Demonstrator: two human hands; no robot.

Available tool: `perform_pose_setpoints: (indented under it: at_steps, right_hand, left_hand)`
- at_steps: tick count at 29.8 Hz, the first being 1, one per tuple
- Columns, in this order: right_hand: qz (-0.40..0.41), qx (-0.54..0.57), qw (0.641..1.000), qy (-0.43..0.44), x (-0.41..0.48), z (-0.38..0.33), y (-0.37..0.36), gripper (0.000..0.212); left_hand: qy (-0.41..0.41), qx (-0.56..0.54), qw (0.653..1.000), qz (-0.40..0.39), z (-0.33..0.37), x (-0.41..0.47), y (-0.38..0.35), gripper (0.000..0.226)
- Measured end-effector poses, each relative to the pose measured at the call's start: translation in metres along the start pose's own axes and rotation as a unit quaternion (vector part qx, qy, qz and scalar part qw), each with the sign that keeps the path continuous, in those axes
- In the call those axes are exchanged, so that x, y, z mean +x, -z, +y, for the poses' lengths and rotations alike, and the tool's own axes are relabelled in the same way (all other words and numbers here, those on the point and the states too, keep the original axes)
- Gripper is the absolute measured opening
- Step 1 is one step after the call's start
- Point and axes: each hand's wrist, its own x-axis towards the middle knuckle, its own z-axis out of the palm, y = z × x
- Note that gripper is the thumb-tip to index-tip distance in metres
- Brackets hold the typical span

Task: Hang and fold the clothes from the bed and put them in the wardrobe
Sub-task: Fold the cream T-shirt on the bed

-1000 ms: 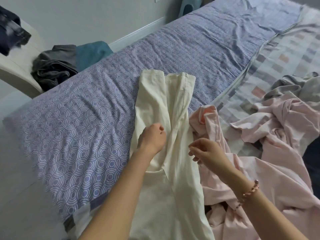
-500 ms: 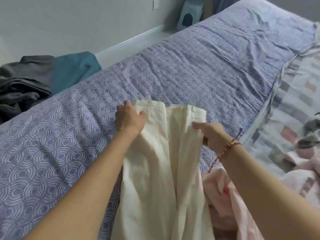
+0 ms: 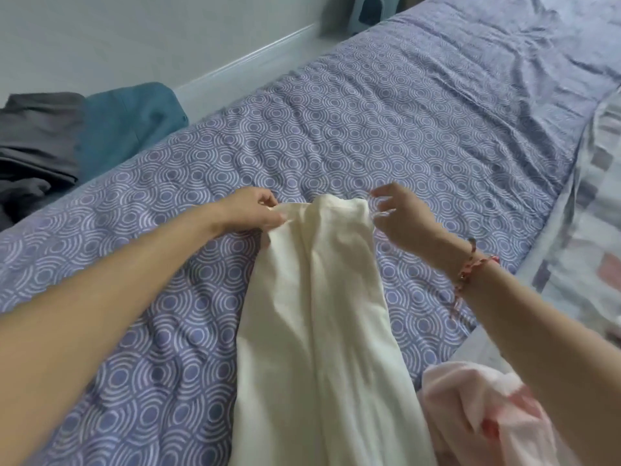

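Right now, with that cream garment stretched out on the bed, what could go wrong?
The left hand pinches one top corner of the cream garment; the hold of the right hand on the other looks uncertain, so that end may slip crooked. Long creases run down it; folding now could press them in. The pink garment beside its lower part might get caught in the fold.

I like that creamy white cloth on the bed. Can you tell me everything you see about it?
The cream garment is long, plain, soft-looking cloth, lying creased on the patterned bed cover, folded lengthwise. The left hand pinches its far left corner; the right hand is at the far right corner, grip unclear. A pink garment lies beside it.
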Motion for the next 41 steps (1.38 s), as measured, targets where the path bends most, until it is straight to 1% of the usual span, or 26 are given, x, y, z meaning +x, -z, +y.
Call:
perform_pose_setpoints:
  at_steps: [2, 3, 4, 6, 8, 10, 12, 13, 15, 18, 19, 20, 21, 23, 24, 25, 27, 28, 30, 31, 32, 34, 36, 38, 39, 41]
  right_hand:
    - [-0.094, 0.055, 0.994, -0.017, 0.009, 0.003, 0.006, 0.051]
    - [-0.127, 0.099, 0.986, -0.040, 0.011, 0.003, 0.007, 0.050]
    - [-0.145, 0.127, 0.979, -0.061, 0.013, 0.003, 0.006, 0.041]
    - [-0.166, 0.130, 0.975, -0.075, 0.013, -0.001, 0.001, 0.014]
    - [-0.137, 0.103, 0.984, -0.054, 0.018, 0.000, -0.010, 0.020]
    - [-0.033, 0.043, 0.998, -0.030, 0.017, 0.001, -0.012, 0.018]
    - [0.090, 0.012, 0.996, -0.025, 0.014, 0.004, -0.006, 0.010]
    - [0.136, 0.009, 0.990, -0.028, 0.012, 0.006, -0.001, 0.012]
    - [0.183, 0.002, 0.982, -0.045, 0.010, 0.012, 0.005, 0.019]
    - [0.216, -0.020, 0.970, -0.107, 0.019, 0.010, 0.004, 0.025]
    - [0.225, -0.024, 0.966, -0.128, 0.023, 0.009, 0.003, 0.027]
    - [0.228, -0.023, 0.962, -0.146, 0.028, 0.009, 0.000, 0.028]
    - [0.226, -0.017, 0.961, -0.161, 0.033, 0.011, -0.001, 0.028]
    - [0.210, 0.004, 0.962, -0.177, 0.037, 0.018, -0.005, 0.029]
    - [0.198, 0.017, 0.965, -0.169, 0.036, 0.021, -0.007, 0.030]
    - [0.192, 0.018, 0.972, -0.136, 0.034, 0.022, -0.008, 0.032]
    - [0.187, -0.043, 0.981, -0.037, 0.029, 0.022, -0.007, 0.031]
    - [0.180, -0.083, 0.980, 0.004, 0.026, 0.020, -0.007, 0.027]
    - [0.147, -0.112, 0.982, 0.038, 0.024, 0.014, -0.006, 0.017]
    - [0.116, -0.107, 0.987, 0.038, 0.023, 0.010, -0.007, 0.015]
    - [0.074, -0.111, 0.991, 0.032, 0.022, 0.006, -0.008, 0.017]
    - [-0.020, -0.156, 0.987, 0.028, 0.021, 0.001, -0.011, 0.035]
    - [-0.071, -0.195, 0.978, 0.015, 0.023, 0.003, -0.008, 0.047]
    - [-0.064, -0.192, 0.979, 0.021, 0.025, 0.003, -0.001, 0.040]
    - [-0.050, -0.182, 0.982, 0.030, 0.026, 0.003, 0.005, 0.034]
    - [-0.014, -0.153, 0.986, 0.056, 0.024, -0.001, 0.018, 0.023]
  left_hand:
    - [0.008, 0.011, 0.998, -0.054, -0.001, 0.003, 0.007, 0.017]
    - [0.015, 0.007, 0.997, -0.070, -0.001, 0.004, 0.009, 0.019]
    - [0.020, 0.008, 0.997, -0.077, -0.001, 0.005, 0.010, 0.020]
    - [0.019, 0.020, 0.996, -0.083, -0.001, 0.006, 0.010, 0.015]
    - [0.013, 0.039, 0.995, -0.090, -0.001, 0.007, 0.011, 0.013]
    - [0.017, 0.045, 0.995, -0.083, 0.002, 0.005, 0.018, 0.018]
    - [0.021, 0.027, 0.998, -0.054, 0.004, 0.003, 0.037, 0.020]
    - [0.021, 0.015, 0.999, -0.038, 0.006, 0.003, 0.046, 0.022]
    - [0.013, 0.003, 1.000, -0.003, 0.012, 0.005, 0.060, 0.024]
    - [0.002, -0.001, 0.999, 0.050, 0.017, 0.015, 0.049, 0.019]
    - [0.002, 0.027, 0.996, 0.081, 0.017, 0.020, 0.040, 0.013]
    - [0.010, 0.057, 0.992, 0.116, 0.015, 0.024, 0.031, 0.014]
    - [0.023, 0.072, 0.986, 0.147, 0.010, 0.029, 0.021, 0.023]
    - [0.077, 0.050, 0.980, 0.177, 0.006, 0.029, 0.005, 0.038]
    - [0.073, 0.063, 0.973, 0.208, 0.006, 0.026, -0.001, 0.043]
    - [0.038, 0.093, 0.961, 0.259, 0.009, 0.019, -0.005, 0.042]
    - [-0.082, 0.144, 0.930, 0.327, 0.022, 0.010, -0.018, 0.021]
    - [-0.114, 0.128, 0.933, 0.317, 0.031, 0.005, -0.026, 0.016]
    - [-0.102, 0.060, 0.970, 0.210, 0.047, 0.003, -0.046, 0.027]
    - [-0.086, 0.049, 0.982, 0.163, 0.051, 0.006, -0.055, 0.023]
    - [-0.072, 0.060, 0.986, 0.134, 0.056, 0.009, -0.063, 0.017]
    - [-0.051, 0.150, 0.983, 0.097, 0.063, 0.018, -0.068, 0.029]
    - [-0.046, 0.226, 0.969, 0.091, 0.067, 0.026, -0.068, 0.036]
    - [-0.051, 0.283, 0.952, 0.102, 0.075, 0.033, -0.066, 0.032]
    - [-0.064, 0.287, 0.950, 0.109, 0.079, 0.033, -0.065, 0.030]
    - [-0.083, 0.249, 0.960, 0.096, 0.087, 0.033, -0.059, 0.023]
